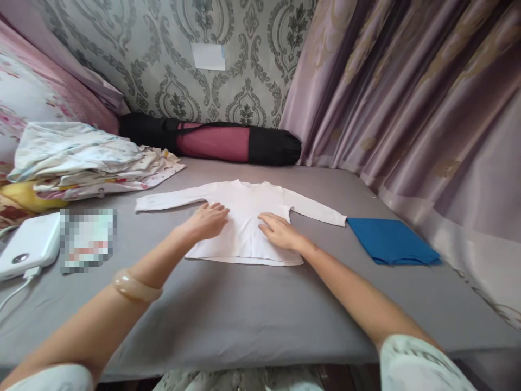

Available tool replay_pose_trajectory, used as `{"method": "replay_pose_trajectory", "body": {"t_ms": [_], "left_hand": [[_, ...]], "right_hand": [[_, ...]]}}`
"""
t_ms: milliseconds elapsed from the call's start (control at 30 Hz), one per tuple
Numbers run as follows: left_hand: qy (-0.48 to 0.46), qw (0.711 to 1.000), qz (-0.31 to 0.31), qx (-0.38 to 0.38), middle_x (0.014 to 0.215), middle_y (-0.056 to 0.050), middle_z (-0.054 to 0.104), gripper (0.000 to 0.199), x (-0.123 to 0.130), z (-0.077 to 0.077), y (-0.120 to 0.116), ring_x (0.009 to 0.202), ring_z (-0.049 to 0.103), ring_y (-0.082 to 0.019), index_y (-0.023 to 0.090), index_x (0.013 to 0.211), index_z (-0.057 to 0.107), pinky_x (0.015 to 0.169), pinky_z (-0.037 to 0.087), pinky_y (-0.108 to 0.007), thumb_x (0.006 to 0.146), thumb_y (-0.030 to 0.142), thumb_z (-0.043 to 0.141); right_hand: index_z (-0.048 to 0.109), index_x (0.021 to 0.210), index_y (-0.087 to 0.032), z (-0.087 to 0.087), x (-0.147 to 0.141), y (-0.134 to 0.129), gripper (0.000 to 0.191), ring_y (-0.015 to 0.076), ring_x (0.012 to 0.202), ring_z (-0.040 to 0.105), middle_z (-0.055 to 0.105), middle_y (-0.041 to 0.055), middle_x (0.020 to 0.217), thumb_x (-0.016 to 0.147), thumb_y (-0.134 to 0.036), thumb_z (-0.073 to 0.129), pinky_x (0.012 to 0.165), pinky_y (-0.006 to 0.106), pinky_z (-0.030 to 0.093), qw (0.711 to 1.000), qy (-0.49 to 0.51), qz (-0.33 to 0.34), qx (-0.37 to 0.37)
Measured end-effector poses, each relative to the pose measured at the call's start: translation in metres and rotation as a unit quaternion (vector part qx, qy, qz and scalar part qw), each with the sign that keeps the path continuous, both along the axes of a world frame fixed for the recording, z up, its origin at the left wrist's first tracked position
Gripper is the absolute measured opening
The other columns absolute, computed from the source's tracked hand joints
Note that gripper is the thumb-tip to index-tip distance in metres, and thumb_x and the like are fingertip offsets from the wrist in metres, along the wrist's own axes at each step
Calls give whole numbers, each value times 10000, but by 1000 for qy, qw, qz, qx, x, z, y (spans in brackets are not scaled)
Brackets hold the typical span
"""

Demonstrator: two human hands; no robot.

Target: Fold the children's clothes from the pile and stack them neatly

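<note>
A small white long-sleeved shirt (248, 233) lies spread on the grey sheet (228, 315), its neckline away from me and both sleeves stretched out sideways. My left hand (209, 220) rests on the left half of the shirt front, palm down with fingers extended. On the right half lies my right hand (280, 231), its fingers also stretched out and pointing inward. Neither hand grips the fabric. Just past the end of the right sleeve is a folded blue cloth (393, 241).
A black and maroon roll bag (215, 142) lies along the patterned wall. At left sit a pile of folded printed fabric (81, 157), a white power bank (35, 244) with a cable, and a blurred-out flat item (88, 239). Purple curtains (399, 81) hang at right.
</note>
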State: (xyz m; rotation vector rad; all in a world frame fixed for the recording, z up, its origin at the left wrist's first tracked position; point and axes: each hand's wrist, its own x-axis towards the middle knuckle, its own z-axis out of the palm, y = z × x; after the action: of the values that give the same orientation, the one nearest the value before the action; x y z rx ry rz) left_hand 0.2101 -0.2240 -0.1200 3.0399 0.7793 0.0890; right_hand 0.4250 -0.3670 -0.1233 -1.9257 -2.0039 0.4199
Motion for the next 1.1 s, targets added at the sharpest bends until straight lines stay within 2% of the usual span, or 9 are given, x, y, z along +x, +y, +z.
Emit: {"method": "replay_pose_trajectory", "body": {"t_ms": [67, 133, 233, 333, 567, 700, 800, 967, 1100], "left_hand": [[-8, 1000, 0, 4, 1260, -177, 597, 350, 26, -13, -15, 1262, 490, -267, 113, 1190, 573, 1046, 374, -418, 905, 139, 372], [-32, 999, 28, -5, 1331, -210, 538, 404, 43, -31, -26, 1324, 430, -276, 82, 1268, 515, 1070, 355, -421, 900, 111, 350], [-54, 997, 42, -21, 1440, -256, 424, 461, 49, -55, -31, 1389, 348, -304, 27, 1360, 423, 1114, 299, -469, 961, 205, 273], [-52, 998, 28, -35, 1523, -227, 321, 540, 38, -64, -28, 1440, 253, -297, 42, 1437, 341, 1158, 227, -478, 993, 329, 230], [-25, 995, -64, -65, 1572, -170, 207, 777, -2, -54, -30, 1470, 140, -267, 81, 1513, 232, 1192, 126, -466, 953, 619, 215], [-13, 992, -88, -86, 1589, -116, 152, 811, -17, -52, -30, 1472, 117, -266, 156, 1546, 133, 1195, 103, -451, 926, 661, 268], [0, 990, -86, -111, 1595, -101, 124, 823, -20, -47, -30, 1474, 105, -267, 174, 1549, 116, 1196, 85, -447, 917, 674, 282], [41, 983, -74, -161, 1601, -99, 77, 873, -18, -29, -30, 1478, 76, -279, 200, 1544, 154, 1189, 69, -473, 870, 731, 316], [83, 976, -84, -185, 1606, -107, 57, 969, -18, -19, -23, 1478, 50, -303, 220, 1545, 156, 1184, 85, -479, 796, 787, 393]], "right_hand": [[409, 1433, -103, -17, -10, 24, 509, 247, 1432, 258, 339, 154, 1532, 983, -319, 305, 1166, 457, 165, 998, -38, -39, 9], [328, 1479, -100, -30, -18, 39, 540, 233, 1466, 154, 237, 139, 1577, 988, -316, 267, 1181, 471, 80, 996, -66, -56, 4], [282, 1501, -90, -39, -25, 43, 570, 228, 1472, 129, 203, 130, 1587, 987, -335, 243, 1185, 469, 51, 995, -81, -50, -8], [259, 1512, -96, -40, -27, 33, 585, 223, 1474, 116, 186, 121, 1592, 987, -355, 233, 1188, 465, 41, 996, -81, -22, -7], [204, 1529, -110, -30, -37, -2, 603, 242, 1479, 65, 118, 133, 1603, 987, -369, 266, 1184, 506, 23, 995, -74, 66, -30], [234, 1521, -118, -22, -46, -22, 583, 247, 1479, 55, 124, 143, 1601, 1006, -392, 230, 1185, 512, 26, 993, -56, 93, -44], [247, 1517, -115, -17, -52, -38, 590, 246, 1479, 46, 140, 144, 1598, 1013, -420, 221, 1188, 509, 18, 990, -46, 119, -52], [201, 1528, -94, -10, -59, -64, 627, 221, 1480, 41, 144, 130, 1597, 999, -414, 307, 1199, 468, -26, 986, -17, 152, -72], [226, 1526, -116, 6, -57, -79, 644, 222, 1479, 60, 151, 128, 1596, 979, -424, 374, 1199, 458, -15, 976, 51, 184, -107]]}}
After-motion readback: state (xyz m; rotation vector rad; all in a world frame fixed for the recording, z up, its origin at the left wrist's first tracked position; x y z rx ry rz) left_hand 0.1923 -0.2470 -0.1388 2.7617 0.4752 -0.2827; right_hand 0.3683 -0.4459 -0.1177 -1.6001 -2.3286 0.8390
